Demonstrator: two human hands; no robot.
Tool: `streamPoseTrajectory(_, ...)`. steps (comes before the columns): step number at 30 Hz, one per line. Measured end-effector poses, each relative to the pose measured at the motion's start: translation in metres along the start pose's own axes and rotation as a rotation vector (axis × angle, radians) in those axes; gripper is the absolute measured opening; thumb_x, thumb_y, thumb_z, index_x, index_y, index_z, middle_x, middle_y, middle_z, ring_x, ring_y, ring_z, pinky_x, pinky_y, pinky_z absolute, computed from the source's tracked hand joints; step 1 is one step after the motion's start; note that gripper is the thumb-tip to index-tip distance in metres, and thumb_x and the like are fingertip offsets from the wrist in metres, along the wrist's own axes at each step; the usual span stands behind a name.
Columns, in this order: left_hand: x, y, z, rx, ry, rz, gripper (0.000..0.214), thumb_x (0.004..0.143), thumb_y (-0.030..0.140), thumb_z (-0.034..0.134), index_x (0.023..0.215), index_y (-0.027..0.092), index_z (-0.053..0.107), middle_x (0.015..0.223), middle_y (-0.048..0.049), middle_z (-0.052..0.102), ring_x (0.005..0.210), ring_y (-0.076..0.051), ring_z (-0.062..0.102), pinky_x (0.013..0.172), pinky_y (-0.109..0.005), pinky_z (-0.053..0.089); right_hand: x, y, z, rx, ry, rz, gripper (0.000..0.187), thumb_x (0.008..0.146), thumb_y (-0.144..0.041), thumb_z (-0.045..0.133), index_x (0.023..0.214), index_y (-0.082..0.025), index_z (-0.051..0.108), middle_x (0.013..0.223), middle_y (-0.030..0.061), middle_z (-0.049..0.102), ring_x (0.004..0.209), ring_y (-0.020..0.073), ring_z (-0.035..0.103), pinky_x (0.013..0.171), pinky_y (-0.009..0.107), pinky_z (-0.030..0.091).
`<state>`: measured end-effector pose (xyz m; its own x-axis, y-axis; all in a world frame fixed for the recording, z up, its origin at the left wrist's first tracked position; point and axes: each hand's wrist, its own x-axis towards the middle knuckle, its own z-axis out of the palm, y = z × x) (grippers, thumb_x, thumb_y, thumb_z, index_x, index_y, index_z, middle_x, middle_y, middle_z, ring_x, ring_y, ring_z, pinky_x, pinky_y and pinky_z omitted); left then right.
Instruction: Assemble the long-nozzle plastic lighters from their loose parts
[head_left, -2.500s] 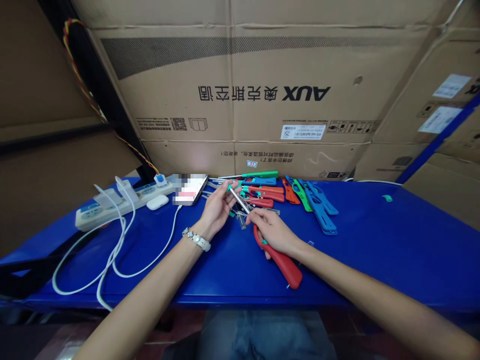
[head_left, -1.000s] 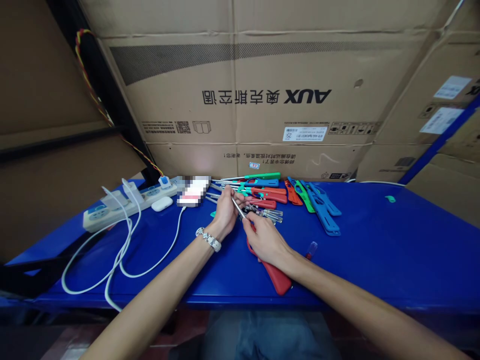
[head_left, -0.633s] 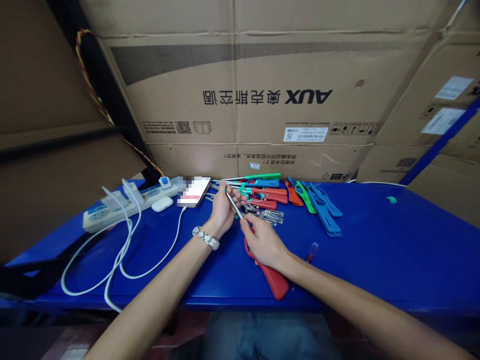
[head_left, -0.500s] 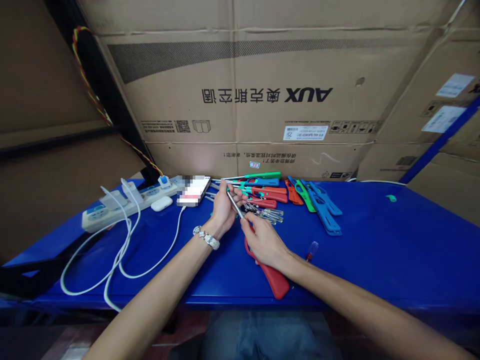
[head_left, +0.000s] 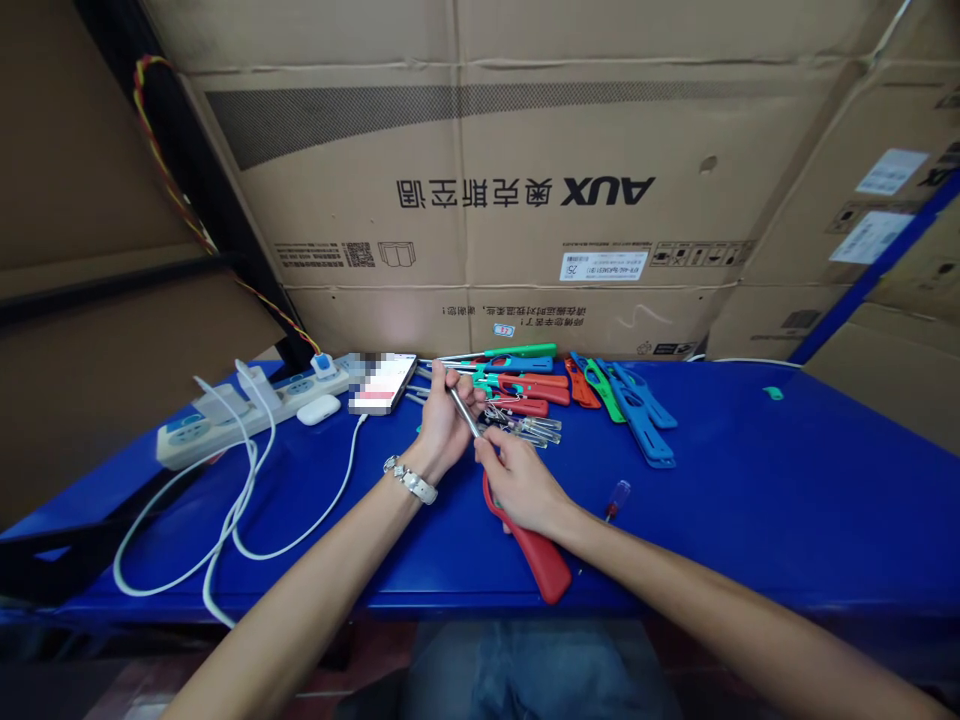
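Note:
A long-nosed gas lighter with a red handle (head_left: 541,560) slants across the middle of the blue table, its metal tube pointing up and left. My right hand (head_left: 523,485) is closed around the front of the handle, thumb and fingers at the base of the tube. Curled fingers of my left hand (head_left: 448,415) hold the tube near its far end; the tip is partly hidden by them. Just behind my hands lie several assembled lighters with red, blue and green handles (head_left: 529,350). Small clear-handled screwdrivers (head_left: 541,430) rest close to my left fingers.
Loose blue handle shells (head_left: 643,415), green and orange ones lie right of centre. Another small screwdriver (head_left: 618,498) is beside my right forearm. On the left are a power strip (head_left: 184,440), white cables (head_left: 247,490), a white case (head_left: 319,409) and a phone (head_left: 382,385). Cardboard (head_left: 510,130) stands behind.
The view has shifted slightly, so everything sits a little further left. Both hands keep their hold on the lighter, with only a small shift of the fingers along the tube.

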<state>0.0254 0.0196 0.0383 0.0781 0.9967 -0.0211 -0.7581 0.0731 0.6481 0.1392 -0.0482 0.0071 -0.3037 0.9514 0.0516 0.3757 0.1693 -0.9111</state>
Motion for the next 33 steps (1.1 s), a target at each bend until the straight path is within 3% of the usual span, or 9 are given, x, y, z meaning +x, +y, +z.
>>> streamPoseTrajectory(5, -0.001, -0.006, 0.001, 0.02, 0.047, 0.052, 0.052, 0.092, 0.059, 0.053, 0.064, 0.02, 0.034, 0.044, 0.0092, 0.031, 0.036, -0.006, 0.034, 0.037, -0.017, 0.027, 0.001, 0.002, 0.006, 0.063, 0.005, 0.047, 0.026, 0.099, -0.04, 0.033, 0.084, -0.023, 0.045, 0.047, -0.0103, 0.039, 0.029, 0.0114, 0.05, 0.027, 0.017, 0.035)
streamPoseTrajectory(9, -0.004, -0.024, -0.003, 0.31, 0.146, 0.172, 0.05, 0.092, 0.059, 0.054, 0.063, 0.02, 0.039, 0.046, 0.0064, 0.045, 0.041, -0.008, 0.046, 0.045, -0.02, 0.037, 0.007, 0.004, 0.008, 0.028, 0.08, 0.01, 0.025, 0.099, -0.038, 0.036, 0.082, -0.022, 0.045, 0.049, -0.0085, 0.044, 0.03, 0.0111, 0.051, 0.029, 0.018, 0.038)
streamPoseTrajectory(12, -0.006, -0.031, -0.004, 0.372, 0.046, 0.099, 0.048, 0.088, 0.061, 0.056, 0.067, 0.018, 0.048, 0.06, 0.0007, 0.061, 0.055, -0.012, 0.059, 0.057, -0.023, 0.046, 0.014, 0.003, 0.003, 0.05, 0.155, -0.003, 0.023, 0.098, -0.039, 0.039, 0.084, -0.022, 0.047, 0.05, -0.0078, 0.047, 0.031, 0.0116, 0.051, 0.031, 0.02, 0.04)
streamPoseTrajectory(16, -0.007, -0.02, -0.005, 0.438, -0.121, -0.005, 0.051, 0.083, 0.066, 0.06, 0.078, 0.015, 0.062, 0.077, -0.0068, 0.071, 0.071, -0.018, 0.066, 0.062, -0.025, 0.048, 0.02, 0.002, -0.007, 0.233, 0.158, 0.069, 0.029, 0.096, -0.045, 0.037, 0.092, -0.021, 0.053, 0.049, -0.0074, 0.047, 0.031, 0.0139, 0.05, 0.03, 0.023, 0.041)
streamPoseTrajectory(19, -0.009, -0.014, -0.008, 0.534, -0.212, 0.015, 0.055, 0.084, 0.067, 0.058, 0.087, 0.013, 0.07, 0.085, -0.0094, 0.073, 0.074, -0.019, 0.066, 0.059, -0.024, 0.046, 0.024, 0.006, -0.012, 0.42, 0.12, 0.185, 0.045, 0.096, -0.053, 0.027, 0.094, -0.02, 0.058, 0.047, -0.0053, 0.049, 0.031, 0.0146, 0.047, 0.031, 0.026, 0.042)
streamPoseTrajectory(21, -0.013, -0.016, -0.011, 0.593, -0.254, -0.008, 0.057, 0.084, 0.067, 0.058, 0.094, 0.013, 0.073, 0.083, -0.0086, 0.073, 0.066, -0.016, 0.063, 0.054, -0.023, 0.044, 0.027, 0.01, -0.013, 0.449, 0.133, 0.212, 0.06, 0.095, -0.063, 0.02, 0.091, -0.018, 0.06, 0.046, -0.004, 0.049, 0.033, 0.0138, 0.046, 0.035, 0.025, 0.042)
streamPoseTrajectory(25, -0.019, -0.03, -0.015, 0.674, -0.281, -0.091, 0.06, 0.081, 0.067, 0.061, 0.1, 0.012, 0.074, 0.068, -0.0046, 0.069, 0.05, -0.012, 0.053, 0.049, -0.023, 0.041, 0.032, 0.013, -0.014, 0.278, 0.297, 0.182, 0.069, 0.092, -0.073, 0.022, 0.077, -0.019, 0.061, 0.048, -0.0001, 0.053, 0.043, 0.0145, 0.053, 0.047, 0.025, 0.046)
streamPoseTrajectory(29, -0.024, -0.035, -0.012, 0.648, -0.308, -0.058, 0.058, 0.079, 0.065, 0.066, 0.098, 0.012, 0.075, 0.073, -0.0054, 0.071, 0.062, -0.016, 0.061, 0.058, -0.025, 0.047, 0.03, 0.006, -0.018, 0.081, 0.38, 0.123, 0.068, 0.093, -0.072, 0.021, 0.061, -0.023, 0.054, 0.048, 0.003, 0.052, 0.051, 0.0193, 0.057, 0.057, 0.03, 0.047)
streamPoseTrajectory(33, -0.027, -0.033, -0.006, 0.62, -0.317, -0.057, 0.057, 0.08, 0.064, 0.066, 0.099, 0.011, 0.075, 0.078, -0.007, 0.073, 0.071, -0.019, 0.065, 0.065, -0.027, 0.049, 0.03, -0.001, -0.022, 0.044, 0.425, 0.099, 0.068, 0.092, -0.074, 0.023, 0.057, -0.024, 0.052, 0.048, 0.0042, 0.051, 0.057, 0.0221, 0.059, 0.062, 0.033, 0.046)
